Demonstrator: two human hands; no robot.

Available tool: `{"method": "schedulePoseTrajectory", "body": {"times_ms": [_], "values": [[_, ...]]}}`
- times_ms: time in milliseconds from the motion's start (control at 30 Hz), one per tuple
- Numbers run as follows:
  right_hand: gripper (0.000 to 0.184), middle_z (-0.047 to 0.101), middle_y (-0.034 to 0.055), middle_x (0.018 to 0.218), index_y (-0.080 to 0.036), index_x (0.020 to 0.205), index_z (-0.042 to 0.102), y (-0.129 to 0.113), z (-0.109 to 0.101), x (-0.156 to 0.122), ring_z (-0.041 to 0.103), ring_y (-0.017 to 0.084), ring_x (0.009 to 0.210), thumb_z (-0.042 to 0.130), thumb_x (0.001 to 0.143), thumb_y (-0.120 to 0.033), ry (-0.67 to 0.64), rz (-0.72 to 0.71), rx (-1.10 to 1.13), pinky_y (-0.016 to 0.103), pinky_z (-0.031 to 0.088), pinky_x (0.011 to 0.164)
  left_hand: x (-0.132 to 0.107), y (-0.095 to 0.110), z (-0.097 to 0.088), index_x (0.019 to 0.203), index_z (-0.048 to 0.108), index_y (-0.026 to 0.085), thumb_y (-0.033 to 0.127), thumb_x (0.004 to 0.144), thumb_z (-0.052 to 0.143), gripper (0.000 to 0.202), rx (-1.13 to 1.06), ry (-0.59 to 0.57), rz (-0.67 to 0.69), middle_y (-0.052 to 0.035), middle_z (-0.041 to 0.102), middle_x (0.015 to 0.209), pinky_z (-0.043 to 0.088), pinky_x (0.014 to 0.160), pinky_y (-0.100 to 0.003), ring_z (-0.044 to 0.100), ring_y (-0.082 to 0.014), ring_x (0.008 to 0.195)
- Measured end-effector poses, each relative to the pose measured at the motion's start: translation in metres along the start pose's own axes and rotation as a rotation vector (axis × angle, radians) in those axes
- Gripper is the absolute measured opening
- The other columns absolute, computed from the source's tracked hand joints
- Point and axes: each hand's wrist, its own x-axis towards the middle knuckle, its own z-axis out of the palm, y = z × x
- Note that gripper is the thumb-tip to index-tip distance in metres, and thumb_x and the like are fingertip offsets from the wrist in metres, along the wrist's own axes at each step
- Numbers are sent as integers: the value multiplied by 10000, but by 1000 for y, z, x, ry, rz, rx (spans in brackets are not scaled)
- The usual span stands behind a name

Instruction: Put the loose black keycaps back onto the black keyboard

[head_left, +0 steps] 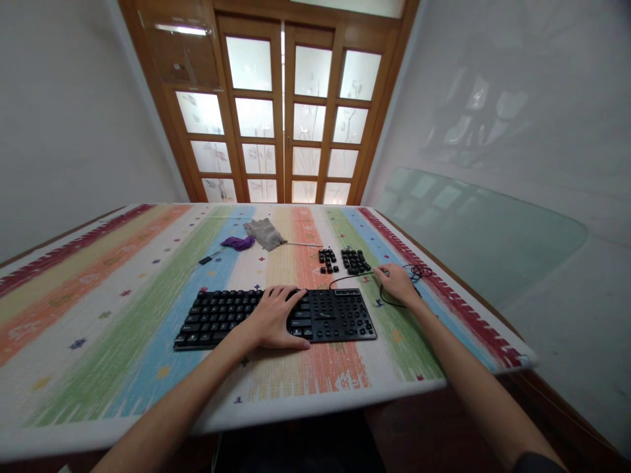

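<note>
A black keyboard (217, 315) lies on the tablecloth. Caps cover its left and middle, while the number pad (352, 315) at its right end has bare switches. My left hand (276, 318) rests across the middle of the keyboard, fingers toward the back edge and thumb by the front edge, holding it. Beyond the keyboard's right end is my right hand (397, 284), fingers closed together beside the keyboard cable (352, 276). What they hold, if anything, is too small to make out. Loose black keycaps stand in two groups, a left one (327, 260) and a right one (355, 261).
Behind the keyboard lie a grey cloth (266, 234), a purple cloth (238, 243), a thin rod (303, 244) and a small black object (205, 261). Coiled cable (419, 270) sits near the right edge of the striped tablecloth (148, 328). A glass panel (473, 236) leans on the right wall.
</note>
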Motion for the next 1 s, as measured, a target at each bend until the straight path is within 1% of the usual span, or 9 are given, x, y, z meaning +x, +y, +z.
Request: {"method": "schedulePoseTrajectory", "body": {"times_ms": [167, 300, 467, 567, 633, 700, 800, 900, 1000], "values": [[278, 716, 141, 902, -133, 812, 734, 5, 1, -3, 640, 256, 875, 534, 906, -301, -20, -20, -24, 336, 439, 833, 3, -1, -2, 1429, 446, 178, 726, 565, 748, 1067, -25, -2, 4, -183, 512, 1397, 323, 1086, -550, 467, -390, 1262], [261, 690, 101, 800, -162, 701, 681, 7, -2, -11, 621, 238, 807, 551, 870, -312, -25, -52, -17, 323, 434, 764, 3, -11, 0, 1416, 453, 184, 734, 563, 745, 1057, -32, 27, 0, -173, 522, 1374, 336, 1069, -557, 473, -390, 1242], [231, 682, 71, 746, -190, 661, 650, 5, -5, -22, 607, 234, 772, 580, 823, -339, -20, -111, 7, 336, 432, 769, -2, -28, -3, 1416, 446, 187, 730, 572, 743, 1047, -27, 34, -16, -169, 524, 1368, 369, 1042, -547, 489, -383, 1225], [226, 685, 74, 743, -197, 647, 642, 2, -6, -24, 605, 241, 777, 576, 809, -339, 17, -138, 24, 350, 432, 786, -2, -31, -5, 1415, 449, 185, 758, 573, 731, 1056, -30, 35, 6, -168, 534, 1360, 378, 1041, -541, 495, -380, 1222], [227, 688, 78, 746, -201, 641, 639, 0, -6, -23, 606, 248, 787, 571, 805, -342, 62, -150, 36, 358, 431, 791, 2, -31, -6, 1408, 458, 183, 791, 623, 683, 1018, -36, 29, -2, -167, 551, 1345, 380, 1042, -541, 507, -375, 1213], [226, 691, 83, 749, -201, 636, 638, -5, -6, -19, 608, 254, 799, 569, 800, -340, 98, -150, 46, 355, 431, 782, 7, -29, -4, 1406, 461, 169, 801, 724, 596, 940, -48, 17, -47, -173, 565, 1337, 384, 1042, -543, 520, -370, 1207], [218, 689, 82, 736, -200, 635, 642, -15, -6, -13, 609, 250, 790, 579, 796, -333, 127, -149, 62, 343, 428, 754, 17, -25, 0, 1406, 458, 137, 738, 842, 526, 827, -38, 22, -116, -188, 572, 1342, 387, 1047, -533, 529, -365, 1213], [230, 685, 71, 721, -201, 634, 638, -30, -7, -7, 598, 234, 748, 588, 811, -340, 151, -177, 89, 338, 424, 742, 24, -21, 5, 1381, 480, 114, 636, 898, 534, 713, -10, 4, -115, -193, 594, 1310, 409, 1037, -508, 549, -355, 1192], [229, 687, 57, 723, -202, 651, 642, -46, -6, -3, 591, 218, 739, 598, 833, -335, 146, -245, 129, 333, 427, 761, 24, -19, 7, 1346, 506, 107, 600, 919, 526, 652, -13, 2, -98, -191, 607, 1276, 427, 1024, -491, 566, -344, 1161]]}}
